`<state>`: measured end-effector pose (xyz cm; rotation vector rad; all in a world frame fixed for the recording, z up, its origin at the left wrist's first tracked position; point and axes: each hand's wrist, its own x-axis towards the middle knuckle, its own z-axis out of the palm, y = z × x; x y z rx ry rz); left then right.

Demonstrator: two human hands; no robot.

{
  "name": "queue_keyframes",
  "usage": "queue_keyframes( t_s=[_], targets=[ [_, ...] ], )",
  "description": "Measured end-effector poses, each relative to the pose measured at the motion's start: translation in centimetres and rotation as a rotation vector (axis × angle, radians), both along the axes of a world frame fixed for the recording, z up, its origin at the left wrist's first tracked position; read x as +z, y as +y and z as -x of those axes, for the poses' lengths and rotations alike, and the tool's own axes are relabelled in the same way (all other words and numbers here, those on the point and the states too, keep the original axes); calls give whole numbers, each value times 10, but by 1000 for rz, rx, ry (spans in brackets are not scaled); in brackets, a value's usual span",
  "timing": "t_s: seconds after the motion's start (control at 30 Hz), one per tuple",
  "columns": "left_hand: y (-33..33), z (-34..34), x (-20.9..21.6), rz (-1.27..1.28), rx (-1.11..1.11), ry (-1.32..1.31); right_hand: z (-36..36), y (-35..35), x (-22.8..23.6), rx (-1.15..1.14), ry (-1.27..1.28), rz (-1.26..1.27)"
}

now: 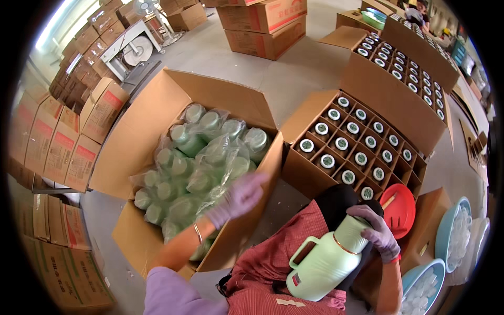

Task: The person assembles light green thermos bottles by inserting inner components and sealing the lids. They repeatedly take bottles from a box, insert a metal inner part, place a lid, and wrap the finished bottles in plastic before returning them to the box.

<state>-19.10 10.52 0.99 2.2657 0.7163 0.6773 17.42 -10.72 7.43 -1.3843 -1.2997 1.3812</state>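
A mint-green vacuum jug (328, 262) with a side handle and a copper-coloured ring leans tilted across my lap. Wrapped round its top end, my right hand (375, 231) wears a thin greyish-purple glove. My left hand (239, 198), gloved the same way, is over the near right edge of an open carton (247, 239). Its fingers stretch to the right, slightly blurred, and nothing shows in them. Inside that carton stand several pale green jug bodies (189, 142) in clear plastic bags.
At right, a divided carton (315, 186) holds several bottle-like pieces with round white tops (341, 143); another like it stands behind. By my right arm are a red dish (401, 210) and blue basins (443, 236) of translucent pieces. Stacked cartons (68, 142) line the left.
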Motion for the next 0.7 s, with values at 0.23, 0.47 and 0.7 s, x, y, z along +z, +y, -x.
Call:
queue_keyframes(
  t_s=[0.23,0.47,0.7],
  targets=[
    [223,180,-130,266,1020,-22,-1,12,-19,-286,113,-11],
    [280,212,-146,67,1024,1063,-24,-1,-55,-620,407,5],
    [313,231,-195,-35,1054,828,-15,29,-28,-586,274,164]
  ],
)
